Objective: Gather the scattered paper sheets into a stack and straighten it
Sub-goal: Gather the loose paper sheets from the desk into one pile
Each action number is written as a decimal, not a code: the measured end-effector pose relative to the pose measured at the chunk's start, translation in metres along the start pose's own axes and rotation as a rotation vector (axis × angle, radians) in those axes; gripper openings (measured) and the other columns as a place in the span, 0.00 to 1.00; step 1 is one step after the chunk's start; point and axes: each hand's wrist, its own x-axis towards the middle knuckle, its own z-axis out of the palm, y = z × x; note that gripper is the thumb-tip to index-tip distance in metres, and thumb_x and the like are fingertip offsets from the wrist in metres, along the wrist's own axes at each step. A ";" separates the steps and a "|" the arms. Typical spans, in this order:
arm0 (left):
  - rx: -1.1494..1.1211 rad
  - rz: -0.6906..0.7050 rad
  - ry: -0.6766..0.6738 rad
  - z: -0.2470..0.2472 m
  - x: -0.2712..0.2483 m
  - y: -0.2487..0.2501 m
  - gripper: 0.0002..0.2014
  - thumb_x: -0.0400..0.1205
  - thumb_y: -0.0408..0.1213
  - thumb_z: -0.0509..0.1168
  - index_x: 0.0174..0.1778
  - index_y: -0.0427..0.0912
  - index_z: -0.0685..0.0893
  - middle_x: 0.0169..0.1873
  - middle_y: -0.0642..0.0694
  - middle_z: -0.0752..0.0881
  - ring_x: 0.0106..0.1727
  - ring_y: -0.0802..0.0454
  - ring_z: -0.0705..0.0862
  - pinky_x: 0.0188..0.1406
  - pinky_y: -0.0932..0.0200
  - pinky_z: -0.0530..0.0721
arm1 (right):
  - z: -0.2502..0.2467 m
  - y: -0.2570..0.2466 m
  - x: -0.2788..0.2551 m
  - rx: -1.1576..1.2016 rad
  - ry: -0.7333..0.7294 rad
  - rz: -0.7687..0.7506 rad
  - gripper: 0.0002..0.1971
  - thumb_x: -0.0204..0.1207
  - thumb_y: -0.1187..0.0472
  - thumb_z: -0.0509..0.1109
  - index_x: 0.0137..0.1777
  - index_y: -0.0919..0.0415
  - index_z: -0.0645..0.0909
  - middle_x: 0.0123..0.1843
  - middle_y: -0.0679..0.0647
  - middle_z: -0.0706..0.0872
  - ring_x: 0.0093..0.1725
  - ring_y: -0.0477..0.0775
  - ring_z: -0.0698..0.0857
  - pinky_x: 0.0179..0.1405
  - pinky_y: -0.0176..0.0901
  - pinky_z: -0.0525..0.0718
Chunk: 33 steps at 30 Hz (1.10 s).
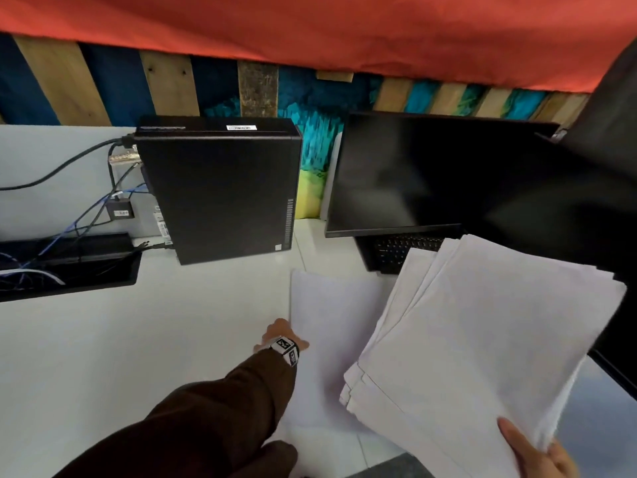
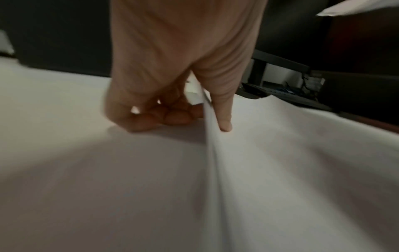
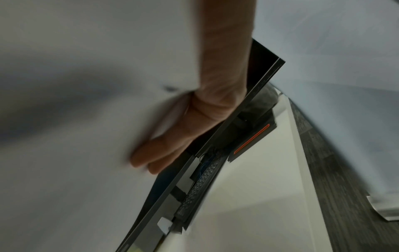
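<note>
A single white sheet (image 1: pixel 327 343) lies on the white desk (image 1: pixel 138 339). My left hand (image 1: pixel 282 334) is at its left edge. In the left wrist view this hand (image 2: pixel 200 121) pinches the lifted edge of the sheet (image 2: pixel 302 153), thumb on top and curled fingers (image 2: pixel 168 117) underneath. My right hand (image 1: pixel 537 453) holds a fanned, uneven stack of several sheets (image 1: pixel 482 339) in the air at the right, thumb on top at its near corner. In the right wrist view its fingers (image 3: pixel 151 158) lie against the underside of the stack (image 3: pixel 86 136).
A black desktop computer (image 1: pixel 220 191) stands at the back centre, with a dark monitor (image 1: pixel 413 174) and a keyboard (image 1: pixel 396 250) to its right. A cable tray (image 1: pixel 65 267) with wires sits at the left. Another dark screen edge borders the far right.
</note>
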 end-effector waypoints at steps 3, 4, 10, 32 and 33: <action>-0.127 0.139 -0.012 -0.003 -0.004 -0.005 0.22 0.78 0.38 0.65 0.68 0.36 0.76 0.69 0.39 0.80 0.68 0.41 0.79 0.62 0.58 0.76 | 0.012 -0.001 -0.001 0.005 -0.054 0.012 0.13 0.69 0.71 0.76 0.53 0.75 0.82 0.22 0.51 0.87 0.39 0.61 0.85 0.33 0.37 0.74; -0.185 0.177 -0.005 -0.006 -0.008 -0.008 0.19 0.79 0.35 0.63 0.67 0.37 0.77 0.68 0.39 0.81 0.66 0.41 0.80 0.61 0.58 0.76 | 0.018 -0.001 -0.002 -0.009 -0.084 0.008 0.12 0.70 0.72 0.75 0.53 0.74 0.83 0.23 0.51 0.88 0.37 0.60 0.86 0.31 0.38 0.76; -0.755 0.340 -0.305 -0.054 -0.071 -0.035 0.21 0.79 0.29 0.66 0.68 0.47 0.80 0.62 0.42 0.87 0.59 0.43 0.87 0.58 0.49 0.86 | 0.074 0.008 -0.005 0.078 -0.491 0.105 0.13 0.75 0.73 0.68 0.60 0.70 0.82 0.42 0.64 0.94 0.41 0.62 0.93 0.39 0.47 0.89; -1.136 0.197 0.352 -0.138 -0.167 -0.178 0.19 0.70 0.30 0.73 0.58 0.36 0.85 0.55 0.35 0.90 0.46 0.45 0.91 0.57 0.41 0.86 | 0.264 -0.030 -0.091 -0.311 -1.309 -0.504 0.37 0.76 0.73 0.68 0.82 0.51 0.58 0.77 0.46 0.75 0.75 0.44 0.75 0.78 0.54 0.70; -1.149 0.256 0.422 -0.150 -0.172 -0.178 0.17 0.68 0.32 0.72 0.53 0.40 0.86 0.52 0.39 0.92 0.47 0.46 0.92 0.52 0.47 0.89 | 0.270 -0.041 -0.098 -0.265 -1.293 -0.538 0.39 0.75 0.76 0.68 0.82 0.51 0.58 0.76 0.45 0.76 0.74 0.43 0.76 0.76 0.49 0.73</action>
